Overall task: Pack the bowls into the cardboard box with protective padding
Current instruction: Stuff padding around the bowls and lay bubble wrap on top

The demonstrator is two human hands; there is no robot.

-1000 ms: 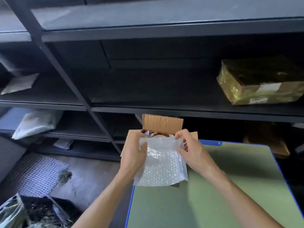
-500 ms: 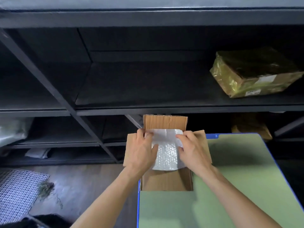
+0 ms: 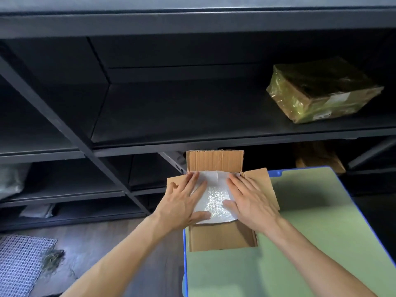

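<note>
An open cardboard box (image 3: 222, 236) stands at the far left corner of a green table, its four flaps spread out. A sheet of bubble wrap (image 3: 215, 197) lies over the box's opening and hides whatever is inside; no bowl shows. My left hand (image 3: 184, 200) lies flat on the wrap's left side, fingers straight and pointing away from me. My right hand (image 3: 250, 200) lies flat on the right side, fingers straight too. Both hands press the wrap down.
The green table (image 3: 300, 243) has a blue rim and extends right and toward me. Black metal shelving (image 3: 171, 116) rises just behind the box. A parcel wrapped in yellowish film (image 3: 321, 93) sits on a shelf at upper right. A mesh mat (image 3: 19, 264) lies on the floor at left.
The bubble wrap was held up by its top edge above the box, then lowered onto the opening. Both hands have let go of it and flattened out on top.
</note>
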